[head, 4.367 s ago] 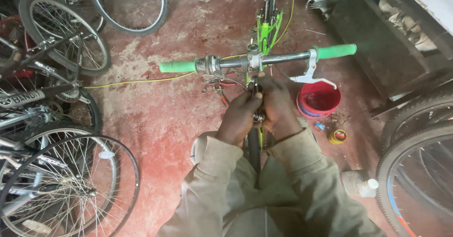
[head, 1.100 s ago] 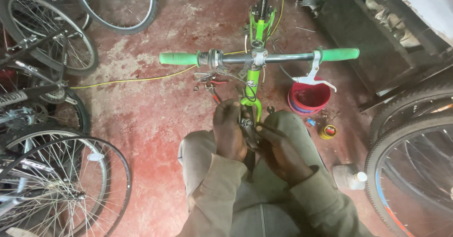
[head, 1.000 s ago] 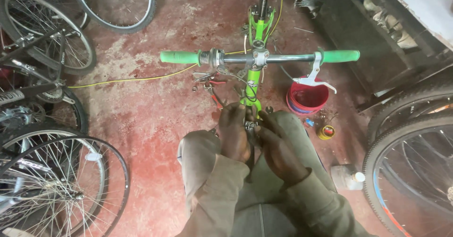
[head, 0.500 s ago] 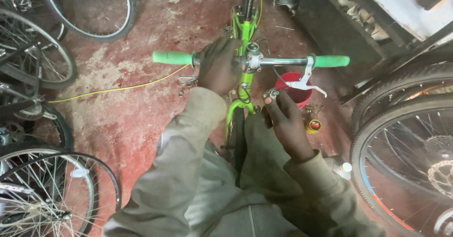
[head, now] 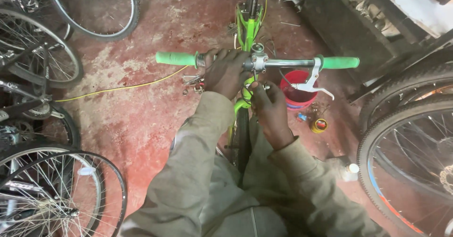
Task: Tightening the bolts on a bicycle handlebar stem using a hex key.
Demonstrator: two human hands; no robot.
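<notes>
A red, worn floor (head: 141, 119) fills the view, ringed by bicycle wheels: spoked ones on the left (head: 52, 194) and a big tyre with a red and blue rim at the right (head: 406, 161). A dark cabinet (head: 349, 29) stands at the upper right. In the middle a bright green bicycle (head: 247, 22) stands between the person's legs, its front wheel pointing away and its handlebar (head: 288, 63) lying straight across the view. The handlebar carries green grips at both ends and a silver brake lever (head: 311, 82) near the right grip. A red bucket (head: 298, 91) sits on the floor just beyond the bar, and a small yellow tin (head: 320, 124) lies near it. A yellow cable (head: 118, 87) trails off to the left. The left hand (head: 226, 73) is wrapped around the handlebar just left of the stem. The right hand (head: 270, 109) is curled just below the stem, fingertips (head: 257, 86) pinched on something small there; what it is cannot be told.
</notes>
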